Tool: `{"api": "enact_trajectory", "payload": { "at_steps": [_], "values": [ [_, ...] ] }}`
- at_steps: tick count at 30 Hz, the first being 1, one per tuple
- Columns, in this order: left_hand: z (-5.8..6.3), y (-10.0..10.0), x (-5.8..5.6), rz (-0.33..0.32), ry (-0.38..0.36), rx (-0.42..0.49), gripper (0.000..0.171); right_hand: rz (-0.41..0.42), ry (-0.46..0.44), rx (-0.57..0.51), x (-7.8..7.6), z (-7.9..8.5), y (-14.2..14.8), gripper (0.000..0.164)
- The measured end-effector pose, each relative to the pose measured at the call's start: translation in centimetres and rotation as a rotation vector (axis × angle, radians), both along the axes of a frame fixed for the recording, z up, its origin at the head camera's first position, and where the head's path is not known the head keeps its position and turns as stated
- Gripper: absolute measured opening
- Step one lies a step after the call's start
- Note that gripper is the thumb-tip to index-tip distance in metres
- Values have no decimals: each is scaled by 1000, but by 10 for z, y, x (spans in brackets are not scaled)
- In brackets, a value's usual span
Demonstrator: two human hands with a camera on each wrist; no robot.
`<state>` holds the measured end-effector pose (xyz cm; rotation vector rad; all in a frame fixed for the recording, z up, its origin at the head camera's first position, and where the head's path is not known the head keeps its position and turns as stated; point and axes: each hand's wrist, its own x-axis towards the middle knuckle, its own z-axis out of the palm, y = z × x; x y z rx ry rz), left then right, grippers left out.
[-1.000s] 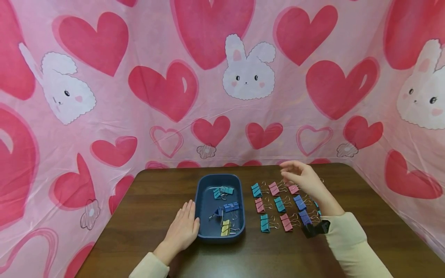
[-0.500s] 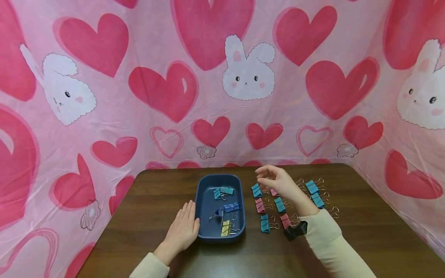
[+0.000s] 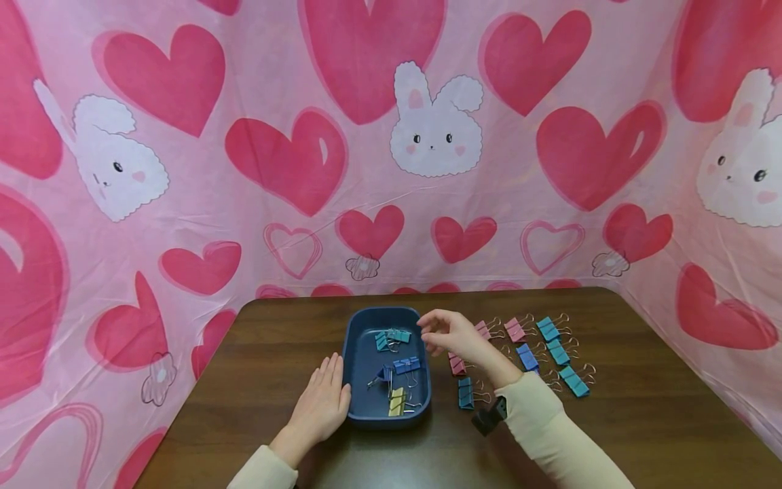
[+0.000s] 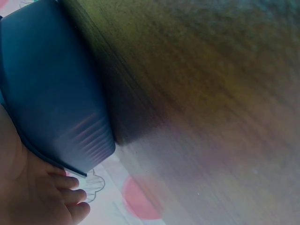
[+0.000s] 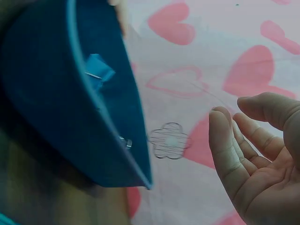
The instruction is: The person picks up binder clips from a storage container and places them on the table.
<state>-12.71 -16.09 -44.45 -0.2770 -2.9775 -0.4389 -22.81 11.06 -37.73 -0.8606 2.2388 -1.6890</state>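
A dark blue rectangular box (image 3: 351, 407) holds two teal binder clips (image 3: 399, 335), blue ones (image 3: 406, 365) and a yellow one (image 3: 396, 402). Along its left wall lies my left hand (image 3: 320, 401), fingers straight; in the left wrist view the box's ribbed outer wall (image 4: 61, 89) shows beside it. My right hand (image 3: 458, 337) hovers at the right rim, fingers loosely bent. From the right wrist, thumb and fingertips (image 5: 220, 126) stand apart with nothing between them. This hand and its forearm hide part of the clips laid out on the right.
Right of the box lie several binder clips in rows: pink ones (image 3: 516, 329), blue (image 3: 526, 356) and teal (image 3: 575, 382). A teal clip (image 3: 466, 393) lies near the box's front right corner. A pink heart-print cloth (image 3: 427, 224) hangs behind the wooden table (image 3: 263, 339).
My right hand has moved left from above the far clips to the box's right rim, uncovering the right-hand clips. The left hand and the clips in the box have stayed put.
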Motion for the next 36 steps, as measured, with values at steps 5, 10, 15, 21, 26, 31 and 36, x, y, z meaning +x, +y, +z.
{"api": "enact_trajectory", "payload": {
  "at_steps": [5,10,15,21,26,31,36],
  "values": [
    [-1,-1,0,5,-5,3,57,27,-32,20,0,-15,-9,22],
    [-1,-1,-1,-1,1,-2,56,45,-77,45,1,-26,-18,21],
    [0,0,-1,1,-8,-3,57,48,-114,81,3,-32,-25,18],
    [2,1,0,3,-11,-4,56,68,-138,136,3,-36,-32,18],
    [1,0,0,4,-14,2,57,53,-109,201,3,-36,-35,18],
    [0,0,-1,-1,-8,0,57,40,-73,303,4,-36,-38,20],
    [-1,0,-1,-5,-7,5,57,38,-57,382,4,-35,-39,21]
  ]
}}
